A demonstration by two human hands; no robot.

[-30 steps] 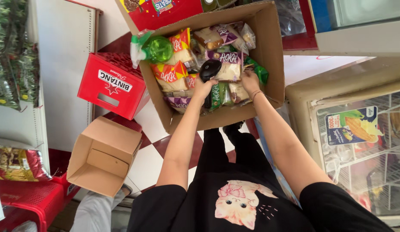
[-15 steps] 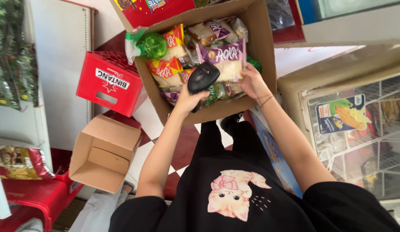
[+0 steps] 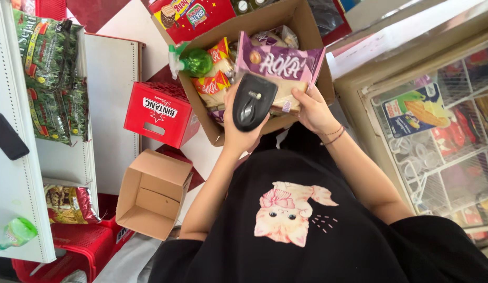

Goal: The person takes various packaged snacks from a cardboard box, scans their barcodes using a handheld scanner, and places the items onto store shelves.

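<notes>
My left hand [image 3: 237, 135] grips a black handheld scanner [image 3: 252, 102], held over the lower edge of a purple snack packet [image 3: 279, 65]. My right hand [image 3: 313, 111] holds that packet by its lower right corner, raised above an open cardboard box [image 3: 313, 39]. The box is filled with several snack packets, among them orange and red ones [image 3: 215, 84]. A green wrapped item [image 3: 196, 63] sticks out at its left edge. My black shirt with a cat print fills the bottom of the view.
A red plastic crate [image 3: 160, 112] and an empty open cardboard box [image 3: 149, 194] sit on the floor to the left. A white shelf [image 3: 24, 173] hung with green packets [image 3: 50, 78] stands far left. A glass-topped freezer chest [image 3: 438, 136] is on the right.
Both hands rose out of the box toward me. The right hand lifted the purple packet up, and the left brought the scanner against it.
</notes>
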